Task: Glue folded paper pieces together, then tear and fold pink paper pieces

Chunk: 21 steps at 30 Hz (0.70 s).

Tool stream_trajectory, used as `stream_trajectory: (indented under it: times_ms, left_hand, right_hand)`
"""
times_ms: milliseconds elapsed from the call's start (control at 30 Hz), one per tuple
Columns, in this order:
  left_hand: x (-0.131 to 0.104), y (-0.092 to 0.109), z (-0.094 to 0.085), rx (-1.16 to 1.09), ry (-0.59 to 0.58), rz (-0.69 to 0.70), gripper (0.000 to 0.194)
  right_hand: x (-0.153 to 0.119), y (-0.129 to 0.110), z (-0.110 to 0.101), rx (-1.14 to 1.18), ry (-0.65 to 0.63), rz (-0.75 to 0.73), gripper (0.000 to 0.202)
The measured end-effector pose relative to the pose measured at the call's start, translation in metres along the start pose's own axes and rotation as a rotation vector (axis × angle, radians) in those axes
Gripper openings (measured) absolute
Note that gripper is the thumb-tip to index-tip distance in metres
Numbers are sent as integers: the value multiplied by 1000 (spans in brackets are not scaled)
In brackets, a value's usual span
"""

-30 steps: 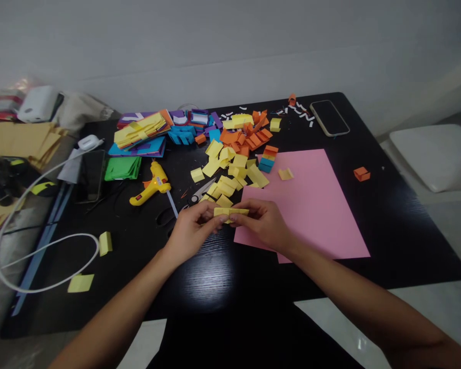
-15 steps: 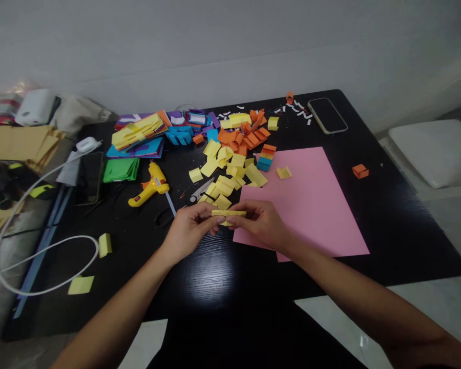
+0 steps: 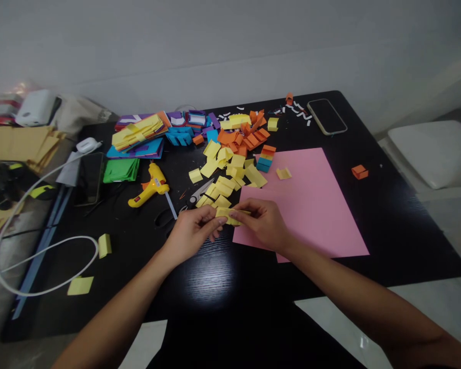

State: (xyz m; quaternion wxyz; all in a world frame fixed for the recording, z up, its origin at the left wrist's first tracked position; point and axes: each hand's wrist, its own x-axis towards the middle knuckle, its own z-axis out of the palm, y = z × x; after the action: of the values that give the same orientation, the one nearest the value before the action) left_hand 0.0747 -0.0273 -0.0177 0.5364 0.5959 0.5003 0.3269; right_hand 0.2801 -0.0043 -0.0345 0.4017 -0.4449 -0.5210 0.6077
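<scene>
Between both hands is a small folded piece of yellow paper [image 3: 234,222], held just above the table's near middle. My left hand [image 3: 194,228] pinches its left end between thumb and fingers. On the right end, my right hand [image 3: 263,221] is closed, its thumb lying along the paper. Just beyond the fingers lies a heap of folded yellow paper pieces [image 3: 225,185]. Partly covered by that heap are scissors [image 3: 200,192]. Pink paper sheets [image 3: 311,205] lie under and beside my right hand.
A yellow glue gun [image 3: 151,185] lies left of the heap. Orange folded pieces [image 3: 246,137] and stacked coloured papers [image 3: 138,136] are behind. A phone [image 3: 327,116] rests at the back right. A white cable [image 3: 48,293] loops at the left on the black table [image 3: 407,236].
The yellow paper has turned in my fingers, so more of its flat face shows now. My right thumb has shifted slightly along it. The things on the table stay put.
</scene>
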Motion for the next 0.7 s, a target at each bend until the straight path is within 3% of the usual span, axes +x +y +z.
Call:
stream_trajectory:
  times_ms: [400,600,700]
  left_hand:
    - [3,4,-10,48,28,31,28]
    - [-1,1,-10,175,-93,57,29]
    - [-1,4,-17,235,-13,100,28]
  right_hand:
    - [3,-2,-1,-29,-119,54,24]
    - [-1,1,1,-15,-217,93,28]
    - [1,3,0,2,-182,85,28]
